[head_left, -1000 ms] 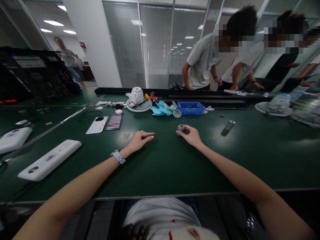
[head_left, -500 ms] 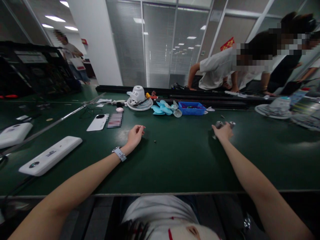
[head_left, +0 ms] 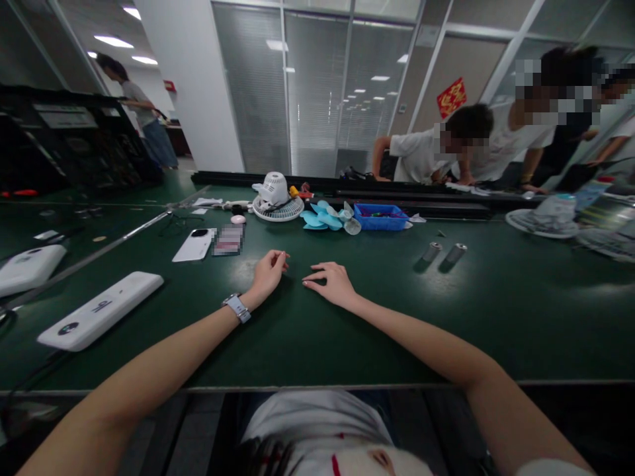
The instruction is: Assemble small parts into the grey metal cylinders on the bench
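My left hand (head_left: 269, 270) rests on the green tabletop with its fingers curled into a pinch; anything between the fingertips is too small to make out. Facing it, my right hand (head_left: 331, 285) lies low over the table, thumb and index fingertips close together. They cover the spot where a small metal piece lay, and that piece is hidden now. Two short silver cylinders, a nearer-left one (head_left: 432, 252) and one beside it (head_left: 454, 254), stand to the right, apart from both hands. Behind them is a tiny dark piece (head_left: 441, 233).
White phone (head_left: 193, 245), white power bank (head_left: 102, 309) and pink round item (head_left: 238, 219) lie left. Along the back are a white fan part (head_left: 276, 196), blue fan blades (head_left: 322, 216) and a blue tray (head_left: 381, 222). Other people lean over the far right side.
My right hand has let go of the silver cylinders and moved left to the small metal piece near my left hand. My left hand stays put.
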The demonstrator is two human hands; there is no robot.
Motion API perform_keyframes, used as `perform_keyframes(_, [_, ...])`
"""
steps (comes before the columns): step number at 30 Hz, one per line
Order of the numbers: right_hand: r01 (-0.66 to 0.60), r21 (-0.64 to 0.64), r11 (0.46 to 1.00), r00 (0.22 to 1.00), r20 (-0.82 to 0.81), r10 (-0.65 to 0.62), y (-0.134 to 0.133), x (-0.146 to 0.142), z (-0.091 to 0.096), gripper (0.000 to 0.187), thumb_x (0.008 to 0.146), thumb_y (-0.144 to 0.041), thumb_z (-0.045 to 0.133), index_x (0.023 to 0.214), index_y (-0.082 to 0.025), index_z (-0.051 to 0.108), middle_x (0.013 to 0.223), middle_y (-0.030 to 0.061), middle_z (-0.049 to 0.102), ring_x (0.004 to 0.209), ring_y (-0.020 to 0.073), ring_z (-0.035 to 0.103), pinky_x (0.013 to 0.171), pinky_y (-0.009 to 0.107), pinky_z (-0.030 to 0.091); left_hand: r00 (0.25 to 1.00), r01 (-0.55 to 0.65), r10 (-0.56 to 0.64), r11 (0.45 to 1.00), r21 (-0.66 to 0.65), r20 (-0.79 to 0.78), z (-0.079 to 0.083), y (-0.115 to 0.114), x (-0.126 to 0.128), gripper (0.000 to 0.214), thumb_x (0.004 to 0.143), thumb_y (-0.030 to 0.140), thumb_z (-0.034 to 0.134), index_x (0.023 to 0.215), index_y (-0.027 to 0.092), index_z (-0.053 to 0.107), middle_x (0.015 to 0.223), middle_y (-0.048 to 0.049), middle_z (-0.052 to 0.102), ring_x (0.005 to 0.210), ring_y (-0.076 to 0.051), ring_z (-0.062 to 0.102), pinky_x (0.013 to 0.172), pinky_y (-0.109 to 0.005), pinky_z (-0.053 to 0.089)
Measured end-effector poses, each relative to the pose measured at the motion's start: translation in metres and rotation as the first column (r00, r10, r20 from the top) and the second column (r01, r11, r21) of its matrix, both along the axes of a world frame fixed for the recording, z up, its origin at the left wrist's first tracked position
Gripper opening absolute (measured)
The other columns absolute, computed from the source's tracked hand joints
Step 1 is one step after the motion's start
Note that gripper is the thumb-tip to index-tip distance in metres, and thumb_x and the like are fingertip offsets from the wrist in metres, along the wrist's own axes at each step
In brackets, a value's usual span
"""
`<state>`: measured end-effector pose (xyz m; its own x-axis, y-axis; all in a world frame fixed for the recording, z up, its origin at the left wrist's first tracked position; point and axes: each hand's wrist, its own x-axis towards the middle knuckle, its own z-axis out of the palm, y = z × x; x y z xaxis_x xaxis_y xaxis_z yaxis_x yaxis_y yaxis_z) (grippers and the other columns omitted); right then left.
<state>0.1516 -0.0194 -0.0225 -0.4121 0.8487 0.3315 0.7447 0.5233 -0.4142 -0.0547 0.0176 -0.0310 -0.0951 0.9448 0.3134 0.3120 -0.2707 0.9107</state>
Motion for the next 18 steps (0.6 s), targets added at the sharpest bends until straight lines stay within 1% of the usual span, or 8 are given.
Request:
perform_keyframes(3, [-0.02,0.07,0.997,0.999,-0.025,0.021,0.007,0.028,0.002,0.021,0.092,-0.043,0.062,0.101,-0.032,0.077,0.116,0.002,0.072,0.11,0.0235,0.06,0.094,0.045,0.043,1.0,0.01,-0.01,1.0,-0.015,0.002,0.0,-0.001,0.0,0.037,0.084,0.052,0.054,0.091,0.017,0.064,0.071,-0.0017,0.063,0.067,-0.017,0.062,0.064,-0.028,0.048])
perform_keyframes(6, [0.141,0.232,0.962,0.99,-0.053,-0.133,0.02,0.091,0.011,0.025,0.094,-0.04,0.058,0.103,-0.027,0.077,0.11,0.0049,0.074,0.106,0.0235,0.063,0.094,0.043,0.042,1.0,0.024,-0.024,0.999,-0.024,0.005,0.002,-0.002,0.001,0.034,0.085,0.049,0.053,0.091,0.017,0.063,0.07,-0.0014,0.063,0.066,-0.016,0.062,0.064,-0.028,0.048])
perform_keyframes(8, [0.36,0.353,0.863,0.931,-0.083,-0.354,0.031,0.146,0.02,0.027,0.094,-0.037,0.056,0.103,-0.023,0.077,0.114,0.0089,0.072,0.109,0.0267,0.061,0.097,0.044,0.04,1.0,0.023,-0.023,0.999,-0.027,-0.004,0.004,-0.004,0.002,0.032,0.086,0.047,0.053,0.09,0.017,0.063,0.07,-0.0012,0.063,0.066,-0.016,0.062,0.064,-0.028,0.048])
perform_keyframes(9, [0.488,0.395,0.779,0.868,-0.121,-0.482,0.036,0.173,0.024,0.029,0.094,-0.037,0.054,0.104,-0.021,0.077,0.116,0.011,0.071,0.11,0.0283,0.06,0.097,0.044,0.039,1.0,0.019,-0.02,0.999,-0.029,-0.009,0.005,-0.004,0.002,0.03,0.086,0.046,0.053,0.09,0.017,0.063,0.07,-0.0013,0.063,0.066,-0.016,0.062,0.063,-0.028,0.048])
perform_keyframes(11, [0.684,0.415,0.6,0.712,-0.199,-0.674,0.044,0.221,0.03,0.033,0.093,-0.037,0.052,0.105,-0.018,0.076,0.119,0.0135,0.069,0.11,0.03,0.058,0.095,0.044,0.039,1.0,0.015,-0.015,0.999,-0.032,-0.016,0.007,-0.006,0.003,0.029,0.087,0.045,0.054,0.089,0.017,0.063,0.07,-0.0015,0.063,0.066,-0.016,0.062,0.063,-0.028,0.048])
perform_keyframes(13, [0.804,0.363,0.471,0.568,-0.236,-0.788,0.048,0.255,0.031,0.034,0.092,-0.036,0.052,0.107,-0.018,0.075,0.117,0.0149,0.068,0.106,0.0301,0.058,0.09,0.042,0.04,1.0,0.014,-0.015,0.999,-0.033,-0.023,0.008,-0.006,0.003,0.029,0.086,0.045,0.054,0.089,0.017,0.063,0.07,-0.0017,0.064,0.065,-0.016,0.062,0.063,-0.028,0.048])
perform_keyframes(15, [0.87,0.26,0.418,0.476,-0.223,-0.851,0.048,0.272,0.028,0.034,0.091,-0.037,0.054,0.108,-0.019,0.075,0.109,0.0154,0.07,0.096,0.0289,0.06,0.083,0.04,0.043,0.999,0.013,-0.014,0.999,-0.029,-0.028,0.007,-0.006,0.002,0.029,0.086,0.045,0.054,0.089,0.017,0.063,0.07,-0.0016,0.064,0.064,-0.016,0.062,0.062,-0.028,0.048])
perform_keyframes(18, [0.911,0.121,0.394,0.411,-0.208,-0.888,0.048,0.277,0.021,0.035,0.091,-0.041,0.054,0.109,-0.019,0.075,0.098,0.0151,0.071,0.085,0.0263,0.062,0.076,0.037,0.045,0.999,0.018,-0.018,1.0,-0.022,-0.029,0.004,-0.003,0.002,0.03,0.086,0.046,0.054,0.089,0.017,0.064,0.068,-0.0012,0.063,0.063,-0.016,0.061,0.062,-0.028,0.048])
